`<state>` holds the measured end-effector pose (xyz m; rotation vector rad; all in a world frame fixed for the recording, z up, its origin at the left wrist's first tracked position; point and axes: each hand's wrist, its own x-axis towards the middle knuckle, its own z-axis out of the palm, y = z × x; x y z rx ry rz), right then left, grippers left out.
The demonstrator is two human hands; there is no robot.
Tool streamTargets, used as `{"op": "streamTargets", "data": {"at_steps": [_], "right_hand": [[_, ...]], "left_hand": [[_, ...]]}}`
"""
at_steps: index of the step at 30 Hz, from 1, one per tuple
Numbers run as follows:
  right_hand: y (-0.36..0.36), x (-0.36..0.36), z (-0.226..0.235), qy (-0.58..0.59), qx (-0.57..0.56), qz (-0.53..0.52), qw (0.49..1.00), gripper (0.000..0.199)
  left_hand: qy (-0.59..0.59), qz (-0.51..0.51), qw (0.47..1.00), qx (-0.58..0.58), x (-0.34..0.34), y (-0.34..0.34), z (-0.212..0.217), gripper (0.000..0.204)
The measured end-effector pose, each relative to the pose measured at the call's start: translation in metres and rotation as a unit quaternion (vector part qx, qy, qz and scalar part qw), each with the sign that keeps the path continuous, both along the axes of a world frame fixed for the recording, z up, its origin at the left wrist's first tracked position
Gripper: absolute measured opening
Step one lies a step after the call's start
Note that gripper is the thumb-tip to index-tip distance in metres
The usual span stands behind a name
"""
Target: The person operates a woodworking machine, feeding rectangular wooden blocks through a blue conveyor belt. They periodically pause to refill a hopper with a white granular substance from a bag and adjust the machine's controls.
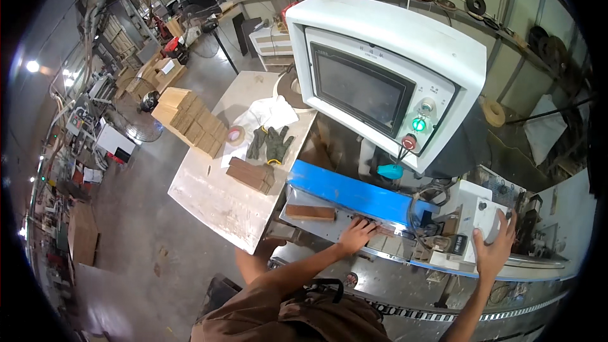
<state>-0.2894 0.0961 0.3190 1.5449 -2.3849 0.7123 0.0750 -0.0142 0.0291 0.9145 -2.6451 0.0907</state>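
My left hand rests on the machine's metal bed, its fingers stretched toward the lower edge of a long blue guard. By its fingertips lies a brown strip, partly hidden, which looks like wood. A short brown wooden block lies on the bed to the left of this hand. Farther right, my right hand is spread over a white control box with small dark buttons or knobs. Thumb and fingers are wide apart there, with nothing visibly held.
A large white console with a dark screen stands over the bed. On the table at left are stacked wooden blocks, a smaller brown stack, dark gloves, a tape roll and white cloth. Cables run beside the guard.
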Motion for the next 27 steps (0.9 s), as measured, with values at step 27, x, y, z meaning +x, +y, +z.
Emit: {"op": "streamTargets", "data": {"at_steps": [27], "right_hand": [[0.002, -0.01, -0.011, 0.018, 0.015, -0.017, 1.0, 0.077]], "left_hand": [[0.016, -0.047, 0.997, 0.054, -0.069, 0.019, 0.006, 0.047]]}}
